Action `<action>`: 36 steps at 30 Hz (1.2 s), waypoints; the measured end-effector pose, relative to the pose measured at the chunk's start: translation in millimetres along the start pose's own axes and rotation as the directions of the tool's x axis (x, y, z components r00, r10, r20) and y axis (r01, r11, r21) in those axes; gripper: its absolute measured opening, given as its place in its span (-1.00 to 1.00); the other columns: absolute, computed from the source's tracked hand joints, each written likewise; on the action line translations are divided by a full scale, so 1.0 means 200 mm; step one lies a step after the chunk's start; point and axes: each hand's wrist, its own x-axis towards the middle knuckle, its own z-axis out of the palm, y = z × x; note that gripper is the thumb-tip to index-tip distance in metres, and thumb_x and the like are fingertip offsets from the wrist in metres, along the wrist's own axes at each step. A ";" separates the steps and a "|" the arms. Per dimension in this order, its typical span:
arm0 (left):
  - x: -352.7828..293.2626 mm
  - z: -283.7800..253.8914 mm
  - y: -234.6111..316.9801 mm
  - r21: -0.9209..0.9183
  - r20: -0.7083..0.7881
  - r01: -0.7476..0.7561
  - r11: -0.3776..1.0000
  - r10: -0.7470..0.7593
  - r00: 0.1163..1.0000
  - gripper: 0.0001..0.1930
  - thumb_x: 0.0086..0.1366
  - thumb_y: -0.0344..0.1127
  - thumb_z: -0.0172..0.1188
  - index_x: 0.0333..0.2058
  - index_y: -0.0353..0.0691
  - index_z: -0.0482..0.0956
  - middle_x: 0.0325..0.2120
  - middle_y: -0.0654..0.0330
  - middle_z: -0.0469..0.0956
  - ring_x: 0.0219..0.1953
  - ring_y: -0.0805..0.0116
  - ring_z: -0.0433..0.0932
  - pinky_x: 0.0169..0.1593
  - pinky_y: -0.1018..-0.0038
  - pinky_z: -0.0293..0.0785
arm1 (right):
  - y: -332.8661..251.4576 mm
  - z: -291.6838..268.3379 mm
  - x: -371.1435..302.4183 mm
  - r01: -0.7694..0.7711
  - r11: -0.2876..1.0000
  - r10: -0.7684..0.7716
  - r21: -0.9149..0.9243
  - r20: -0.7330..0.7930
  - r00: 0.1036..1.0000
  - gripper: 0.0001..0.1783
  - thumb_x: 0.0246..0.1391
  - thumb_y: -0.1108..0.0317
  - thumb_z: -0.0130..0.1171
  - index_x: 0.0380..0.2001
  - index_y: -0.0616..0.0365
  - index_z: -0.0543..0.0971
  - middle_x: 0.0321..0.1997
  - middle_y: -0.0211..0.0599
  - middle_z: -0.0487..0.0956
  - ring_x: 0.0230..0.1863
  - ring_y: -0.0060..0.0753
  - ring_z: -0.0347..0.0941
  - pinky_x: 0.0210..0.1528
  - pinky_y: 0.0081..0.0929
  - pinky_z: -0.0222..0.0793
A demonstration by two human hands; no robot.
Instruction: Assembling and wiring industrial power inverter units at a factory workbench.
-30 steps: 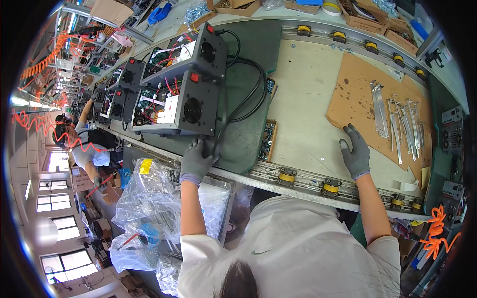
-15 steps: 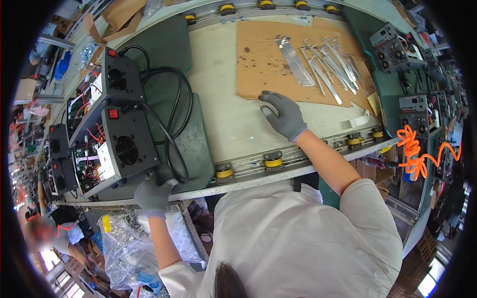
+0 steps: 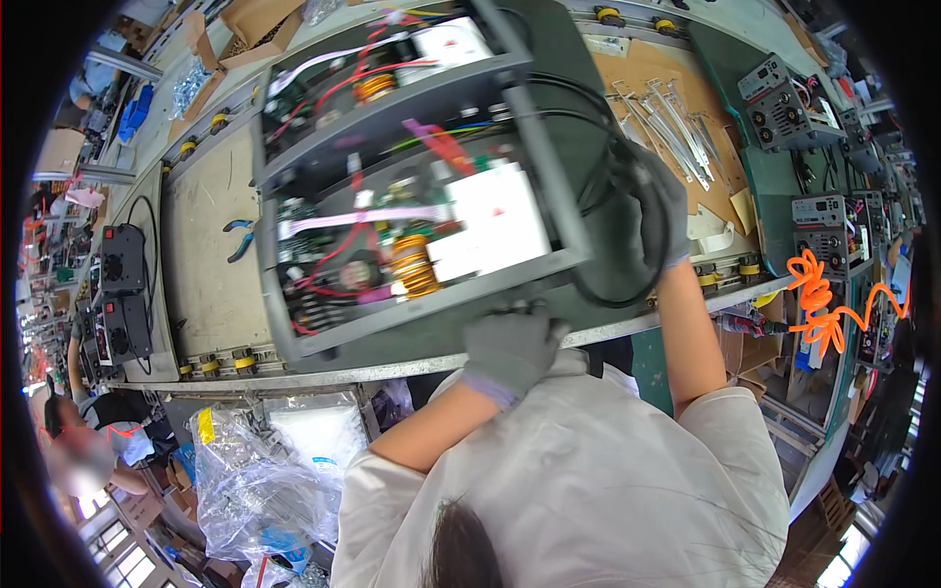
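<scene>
Two open dark-grey machine casings (image 3: 431, 327) stand side by side on a green board (image 3: 421, 351), blurred by motion. Inside show circuit boards, red and white wires, a copper-wound coil (image 3: 415, 266) and a white panel (image 3: 495, 223). My left hand (image 3: 512, 345), in a grey glove, has its fingers curled against the board near its front edge, close to the nearer casing; what they grip is hidden. My right hand (image 3: 661, 208), also gloved, is at the board's right side among looping black power cables (image 3: 606, 299); its fingers are smeared.
Metal strips (image 3: 676, 127) lie on cardboard (image 3: 627, 67) beyond my right hand. Blue-handled pliers (image 3: 240, 240) rest left of the casings. Yellow rollers (image 3: 244, 362) line the bench edge. More machines stand at both sides; an orange coiled hose (image 3: 812, 304) hangs right.
The green board with both casings and cables has slid right, covering part of the cardboard. My left hand has moved right with it, and my right hand has shifted right to the cables.
</scene>
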 end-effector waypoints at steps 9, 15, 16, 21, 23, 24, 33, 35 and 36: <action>-0.11 -0.41 0.04 -0.740 -0.238 -0.519 0.427 0.557 0.796 -0.70 0.30 -0.22 0.25 -0.05 -0.21 0.67 -0.14 0.05 0.68 -0.09 0.08 0.65 0.05 0.19 0.55 | 0.16 -0.34 -0.17 0.073 0.997 -0.073 -0.040 -0.007 0.997 -0.49 0.42 0.12 -0.03 0.23 0.28 0.46 0.19 -0.15 0.57 0.17 -0.36 0.51 0.22 -0.41 0.40; 0.10 -0.44 0.18 0.208 -0.583 -0.392 0.896 0.436 0.686 -0.64 0.17 -0.03 0.37 -0.14 -0.09 0.67 -0.42 0.18 0.60 -0.28 0.21 0.57 -0.09 0.21 0.41 | 0.32 -0.59 -0.17 0.215 0.973 -0.223 -0.083 -0.098 0.970 -0.53 0.39 0.26 0.03 0.28 0.19 0.42 0.24 -0.22 0.54 0.23 -0.35 0.47 0.22 -0.37 0.41; 0.11 -0.41 0.18 0.209 -0.582 -0.405 0.890 0.446 0.679 -0.64 0.17 -0.03 0.37 -0.14 -0.09 0.67 -0.42 0.18 0.60 -0.28 0.21 0.57 -0.09 0.21 0.41 | 0.31 -0.62 -0.18 0.238 0.967 -0.247 -0.089 -0.114 0.962 -0.54 0.39 0.29 0.04 0.29 0.18 0.42 0.25 -0.23 0.53 0.24 -0.35 0.46 0.22 -0.37 0.41; 0.08 -0.41 0.09 0.214 -0.592 -0.437 0.873 0.472 0.653 -0.68 0.07 0.02 0.44 -0.34 -0.06 0.66 -0.59 0.32 0.49 -0.48 0.26 0.46 -0.28 0.28 0.26 | 0.21 -0.57 -0.29 0.258 0.908 -0.304 -0.330 -0.097 0.948 -0.52 0.35 0.11 0.07 0.11 0.29 0.56 0.04 -0.23 0.65 0.01 -0.31 0.59 0.11 -0.39 0.47; 0.00 -0.46 0.04 0.199 -0.545 -0.495 0.845 0.516 0.661 -0.69 0.02 -0.01 0.48 -0.39 -0.08 0.68 -0.65 0.32 0.45 -0.54 0.26 0.44 -0.33 0.29 0.25 | 0.21 -0.57 -0.33 0.351 0.849 -0.416 -0.395 -0.091 0.905 -0.54 0.25 0.17 0.09 0.00 0.38 0.61 -0.12 -0.22 0.70 -0.16 -0.28 0.64 -0.08 -0.39 0.54; -0.03 -0.49 0.03 0.200 -0.538 -0.493 0.847 0.516 0.667 -0.69 0.02 -0.01 0.48 -0.39 -0.08 0.68 -0.65 0.32 0.45 -0.54 0.26 0.44 -0.33 0.29 0.25 | 0.19 -0.58 -0.41 -0.048 0.944 0.089 0.326 -0.111 0.990 -0.55 0.23 0.18 0.10 -0.02 0.38 0.62 -0.14 -0.20 0.69 -0.18 -0.35 0.63 -0.14 -0.43 0.54; 0.16 -0.69 0.06 0.275 -0.494 -0.271 0.922 0.378 0.783 -0.57 0.05 -0.20 0.37 -0.06 -0.11 0.63 -0.28 0.14 0.60 -0.05 0.11 0.52 0.18 0.13 0.28 | -0.09 -1.07 -0.09 -0.350 0.281 -0.161 -0.893 -0.404 0.900 -0.56 0.23 0.03 0.14 -0.09 0.18 0.68 -0.12 -0.02 0.70 -0.07 0.03 0.63 -0.04 -0.25 0.51; 0.19 -0.67 0.01 0.292 -0.400 -0.310 0.905 0.410 0.819 -0.59 0.05 -0.20 0.36 -0.07 -0.11 0.63 -0.27 0.14 0.61 -0.03 0.09 0.53 0.25 0.11 0.19 | -0.42 -0.90 -0.08 -0.378 0.317 -0.258 -0.870 -0.463 0.848 -0.56 0.23 0.03 0.15 -0.07 0.17 0.68 -0.09 -0.03 0.70 -0.06 0.01 0.64 -0.01 -0.27 0.51; 0.21 -0.66 -0.01 0.314 -0.298 -0.346 0.884 0.437 0.849 -0.60 0.06 -0.20 0.36 -0.09 -0.11 0.63 -0.27 0.14 0.62 -0.01 0.07 0.53 0.32 0.08 0.11 | -0.50 -0.86 -0.09 -0.303 0.381 -0.319 -0.874 -0.432 0.844 -0.57 0.23 0.06 0.16 -0.07 0.19 0.68 -0.11 -0.04 0.71 -0.08 -0.07 0.67 -0.02 -0.31 0.51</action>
